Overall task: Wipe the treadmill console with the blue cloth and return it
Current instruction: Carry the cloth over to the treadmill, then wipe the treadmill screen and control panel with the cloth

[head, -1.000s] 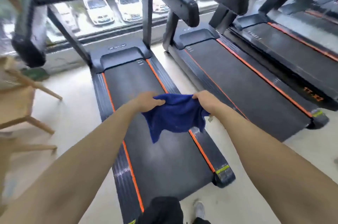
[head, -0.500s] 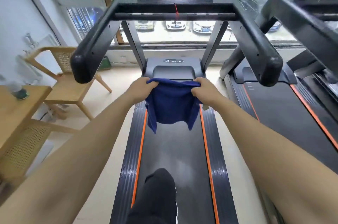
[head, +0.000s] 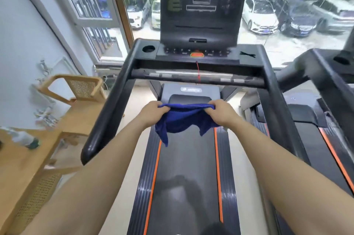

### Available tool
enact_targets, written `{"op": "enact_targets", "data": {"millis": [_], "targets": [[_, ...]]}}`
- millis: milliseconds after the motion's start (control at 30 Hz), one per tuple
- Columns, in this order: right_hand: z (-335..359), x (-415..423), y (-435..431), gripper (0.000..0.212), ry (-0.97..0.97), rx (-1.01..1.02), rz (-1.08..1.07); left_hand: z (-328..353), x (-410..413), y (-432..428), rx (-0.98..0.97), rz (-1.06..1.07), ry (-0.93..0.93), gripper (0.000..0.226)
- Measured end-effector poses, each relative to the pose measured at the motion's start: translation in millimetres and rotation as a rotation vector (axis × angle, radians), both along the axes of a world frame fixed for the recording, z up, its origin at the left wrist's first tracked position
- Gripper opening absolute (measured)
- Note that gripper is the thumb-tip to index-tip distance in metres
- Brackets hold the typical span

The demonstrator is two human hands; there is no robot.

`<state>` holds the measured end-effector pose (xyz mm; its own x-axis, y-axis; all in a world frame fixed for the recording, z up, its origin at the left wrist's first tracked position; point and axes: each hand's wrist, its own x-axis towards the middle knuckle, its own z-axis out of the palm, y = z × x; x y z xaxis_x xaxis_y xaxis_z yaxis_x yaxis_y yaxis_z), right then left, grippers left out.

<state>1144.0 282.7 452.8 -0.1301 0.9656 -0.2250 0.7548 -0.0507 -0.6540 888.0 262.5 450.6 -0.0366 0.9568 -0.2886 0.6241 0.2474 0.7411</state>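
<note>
The person stands on the treadmill belt [head: 186, 167] with both arms stretched forward. The left hand [head: 153, 113] and the right hand [head: 223, 113] each have a closed grip on one top corner of the blue cloth [head: 183, 120], which hangs slack between them, its lower edge dangling just below the grip and above the belt. The console [head: 201, 4] rises well above and beyond the grip, with the button strip and its red stop key [head: 197, 54] nearer, just past the crossbar [head: 197, 76]. Nothing has been wiped yet, by my reckoning; the cloth is clear of the console.

The risks from here look plain enough. Held by two corners only, the cloth could slip from one grip as it is lifted and drop onto the belt. The red cord [head: 198, 71] hanging below the stop key could snag in the loose fold. A wipe across the button strip might press a key; the view is too blurred to tell whether the display is lit.
</note>
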Motion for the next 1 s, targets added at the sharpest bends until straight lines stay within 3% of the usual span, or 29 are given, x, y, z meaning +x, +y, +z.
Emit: {"op": "enact_targets", "data": {"millis": [267, 533, 667, 767, 900, 1000], "targets": [[37, 18, 145, 0.026, 0.261, 0.011, -0.019, 51, 20, 145, 0.079, 0.052, 0.055, 0.027], [63, 30, 276, 0.011, 0.508, -0.156, 0.089, 82, 39, 266, 0.076, 0.151, 0.105, 0.044], [76, 32, 329, 0.025, 0.401, -0.055, 0.106, 93, 34, 318, 0.127, 0.144, 0.092, 0.043], [81, 29, 368, 0.02, 0.39, -0.005, 0.105, 99, 29, 355, 0.172, 0.109, 0.025, 0.037], [91, 16, 412, 0.021, 0.501, 0.015, 0.021, 108, 20, 403, 0.167, 0.011, -0.106, 0.047], [95, 2, 443, 0.026, 0.586, 0.015, -0.059, 109, 6, 445, 0.187, -0.023, -0.169, 0.033]]}}
